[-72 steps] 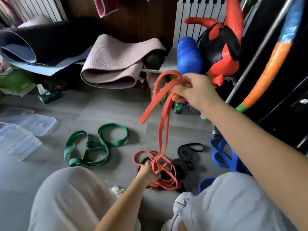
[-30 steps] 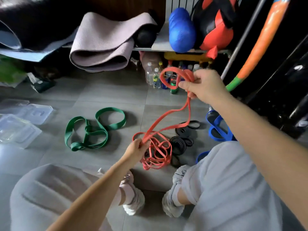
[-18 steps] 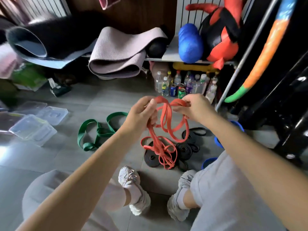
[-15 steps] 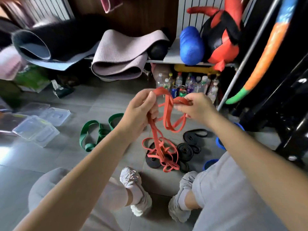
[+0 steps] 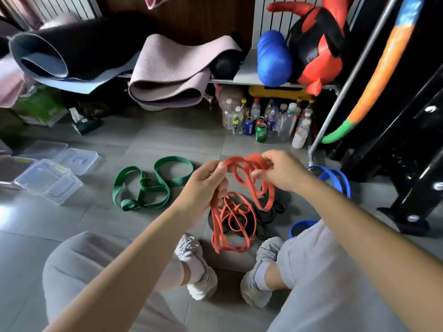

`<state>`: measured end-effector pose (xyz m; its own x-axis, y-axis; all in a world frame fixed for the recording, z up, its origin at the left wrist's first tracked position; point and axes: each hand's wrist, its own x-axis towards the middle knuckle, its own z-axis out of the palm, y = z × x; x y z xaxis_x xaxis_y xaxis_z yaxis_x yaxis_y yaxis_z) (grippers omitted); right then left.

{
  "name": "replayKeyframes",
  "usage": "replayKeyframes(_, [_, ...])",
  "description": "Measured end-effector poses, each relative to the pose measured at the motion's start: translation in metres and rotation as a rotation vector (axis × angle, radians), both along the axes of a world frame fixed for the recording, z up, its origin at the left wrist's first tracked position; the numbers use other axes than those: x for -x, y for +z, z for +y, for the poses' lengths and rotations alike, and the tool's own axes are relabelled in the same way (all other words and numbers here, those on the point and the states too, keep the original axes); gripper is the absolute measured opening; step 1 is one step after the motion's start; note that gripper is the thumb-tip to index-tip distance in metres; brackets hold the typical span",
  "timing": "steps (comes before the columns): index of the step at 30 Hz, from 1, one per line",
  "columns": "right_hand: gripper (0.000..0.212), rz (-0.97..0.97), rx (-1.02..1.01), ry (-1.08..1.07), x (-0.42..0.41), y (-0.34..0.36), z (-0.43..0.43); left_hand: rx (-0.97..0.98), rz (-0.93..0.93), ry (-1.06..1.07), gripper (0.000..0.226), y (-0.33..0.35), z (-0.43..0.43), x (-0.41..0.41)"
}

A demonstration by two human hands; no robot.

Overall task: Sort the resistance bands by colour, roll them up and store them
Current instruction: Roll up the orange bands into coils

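Orange band (image 5: 239, 161) hangs tangled between both hands above the floor (image 5: 167, 137): left hand (image 5: 203, 185) curled round its strands, right hand (image 5: 280, 171) pinching the top loops. Its lower coils rest over black bands (image 5: 270, 215) (green band (image 5: 173, 159) lies well apart, leftward).

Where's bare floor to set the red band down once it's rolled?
Free: floor tiles between green band and bottles; also the tiles between tubs, green band and left knee. Crowded: ahead of the shoes, where red band lies over black bands, with blue bands just right.
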<state>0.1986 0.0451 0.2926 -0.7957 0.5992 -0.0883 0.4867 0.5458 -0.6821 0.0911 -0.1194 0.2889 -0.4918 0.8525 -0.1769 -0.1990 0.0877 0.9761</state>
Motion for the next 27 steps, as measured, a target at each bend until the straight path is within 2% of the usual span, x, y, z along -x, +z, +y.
replayKeyframes(3, [0.005,-0.129,-0.018,0.016,-0.003,-0.029,-0.013,0.007,0.026,0.041,0.023,0.015,0.003,0.006])
replayKeyframes(5, [0.009,-0.104,-0.041,-0.027,-0.004,-0.046,-0.017,0.070,0.166,0.064,0.019,0.015,0.003,0.012])
replayKeyframes(6, [0.023,-0.089,-0.009,-0.052,-0.003,-0.053,-0.018,0.103,0.239,0.075,0.020,0.012,0.002,0.017])
replayKeyframes(7, [0.047,-0.078,0.067,-0.058,-0.003,-0.057,-0.018,0.128,0.291,0.076,0.022,0.008,0.001,0.022])
replayKeyframes(9, [0.095,-0.065,0.265,0.067,-0.002,-0.063,-0.021,0.183,0.348,0.032,0.022,-0.002,-0.002,0.028])
replayKeyframes(11, [0.116,-0.066,0.377,0.247,0.002,-0.064,-0.027,0.291,0.414,-0.105,0.017,-0.010,0.000,0.025])
replayKeyframes(12, [0.113,-0.038,0.416,0.295,0.005,-0.065,-0.029,0.355,0.434,-0.191,0.018,-0.014,0.003,0.021])
replayKeyframes(13, [0.097,0.000,0.433,0.319,0.010,-0.068,-0.030,0.403,0.426,-0.256,0.020,-0.017,0.007,0.017])
replayKeyframes(15, [0.043,0.026,0.341,0.311,0.017,-0.074,-0.026,0.451,0.335,-0.267,0.027,-0.027,0.017,0.014])
replayKeyframes(16, [0.032,0.004,0.258,0.295,0.018,-0.077,-0.022,0.465,0.284,-0.225,0.031,-0.033,0.023,0.016])
replayKeyframes(18, [0.028,-0.038,0.171,0.281,0.015,-0.085,-0.007,0.470,0.180,-0.167,0.032,-0.047,0.033,0.022])
replayKeyframes(21, [0.034,-0.181,0.156,0.286,0.008,-0.088,0.014,0.512,-0.142,-0.172,0.035,-0.085,0.043,0.023])
replayKeyframes(22, [0.034,-0.231,0.154,0.289,0.006,-0.088,0.018,0.557,-0.176,-0.200,0.038,-0.100,0.047,0.021])
replayKeyframes(25, [0.039,-0.376,0.079,0.339,-0.002,-0.095,0.027,0.689,-0.104,-0.261,0.036,-0.153,0.061,0.025])
replayKeyframes(27, [0.039,-0.490,0.015,0.366,-0.011,-0.103,0.033,0.806,0.031,-0.163,0.031,-0.186,0.067,0.039])
